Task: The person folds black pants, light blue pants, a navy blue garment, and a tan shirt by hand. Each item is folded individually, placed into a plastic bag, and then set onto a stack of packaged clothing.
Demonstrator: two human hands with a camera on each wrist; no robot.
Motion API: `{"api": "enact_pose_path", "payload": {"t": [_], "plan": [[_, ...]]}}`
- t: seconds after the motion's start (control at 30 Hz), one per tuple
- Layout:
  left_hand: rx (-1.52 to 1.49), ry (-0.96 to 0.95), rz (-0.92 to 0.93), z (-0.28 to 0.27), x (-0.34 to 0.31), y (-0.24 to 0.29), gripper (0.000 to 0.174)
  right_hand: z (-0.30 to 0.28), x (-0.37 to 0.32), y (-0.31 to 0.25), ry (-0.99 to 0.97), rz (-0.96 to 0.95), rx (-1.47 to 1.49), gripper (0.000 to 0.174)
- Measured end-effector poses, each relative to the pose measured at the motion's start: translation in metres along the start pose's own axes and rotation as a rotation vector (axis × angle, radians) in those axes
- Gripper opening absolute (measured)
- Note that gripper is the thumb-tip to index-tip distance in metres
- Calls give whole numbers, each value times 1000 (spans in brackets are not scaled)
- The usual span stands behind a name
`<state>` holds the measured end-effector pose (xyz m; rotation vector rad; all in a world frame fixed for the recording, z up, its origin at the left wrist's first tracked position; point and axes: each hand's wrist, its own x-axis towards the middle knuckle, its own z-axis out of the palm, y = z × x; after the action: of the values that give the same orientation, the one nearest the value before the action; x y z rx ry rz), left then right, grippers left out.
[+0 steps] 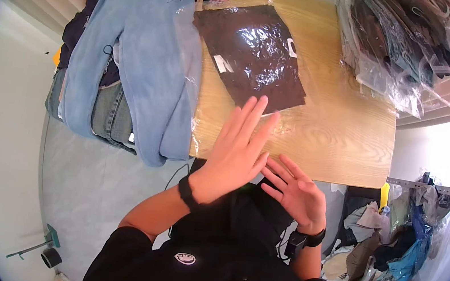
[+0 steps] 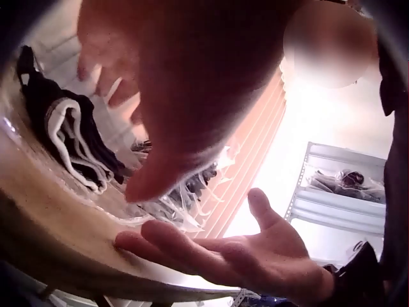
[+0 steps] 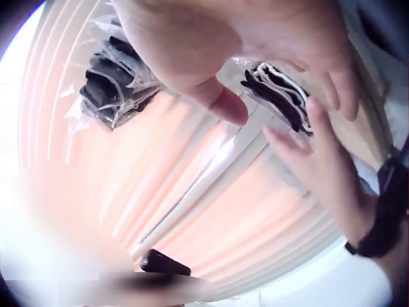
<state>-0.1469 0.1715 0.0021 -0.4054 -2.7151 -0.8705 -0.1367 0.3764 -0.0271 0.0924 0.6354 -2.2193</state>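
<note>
On the wooden table a dark folded garment (image 1: 255, 47) lies flat in a shiny clear plastic bag, with white labels near its sides. My left hand (image 1: 234, 153) is held over the table's near edge, fingers straight, fingertips overlapping the bag's near edge in the head view. To its right is my right hand (image 1: 300, 200), palm turned up and fingers extended. The thumb side of the left hand sits close to the right fingertips. Neither hand holds anything. In the right wrist view the left hand (image 3: 329, 169) shows beyond the right hand (image 3: 255, 38).
Light blue trousers (image 1: 148, 32) drape over a garment pile at the table's left, hanging past the near edge. Bagged clothes (image 1: 405, 45) are heaped at the back right. Lower right, a metal rack (image 1: 431, 188) stands by more bagged clothes (image 1: 412, 241). A green-headed broom (image 1: 52, 236) is at lower left.
</note>
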Motion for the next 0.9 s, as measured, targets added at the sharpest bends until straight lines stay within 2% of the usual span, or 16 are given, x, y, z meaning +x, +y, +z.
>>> {"api": "enact_pose_path", "payload": {"t": [0.13,0.2,0.37,0.47,0.53,0.67,0.73,0.77,0.8,0.87,0.9], "plan": [[141,-157,8,29,-6,-8,55,0,5,-10,-72,18,231,61],[223,-173,22,35,-12,-9,54,0,6,-9,-29,-19,225,59],[182,-173,25,31,-24,-8,53,-1,16,-8,46,-85,107,56],[218,-127,17,32,-29,-7,47,-5,21,-9,43,-55,93,58],[266,-17,68,36,-35,-13,38,-6,21,-7,24,-37,50,62],[203,74,125,30,-29,-27,25,-4,27,4,-7,-50,2,64],[202,116,95,24,-21,-27,19,-1,32,8,-28,-4,-5,66],[183,147,83,25,-19,-26,19,5,35,11,-7,-12,-16,56],[184,150,87,26,-19,-25,19,9,40,13,-8,-16,-18,56],[114,133,96,28,-21,-24,20,15,50,18,0,-83,-24,38],[115,135,101,28,-21,-19,20,17,55,20,-3,-88,-25,38]]}}
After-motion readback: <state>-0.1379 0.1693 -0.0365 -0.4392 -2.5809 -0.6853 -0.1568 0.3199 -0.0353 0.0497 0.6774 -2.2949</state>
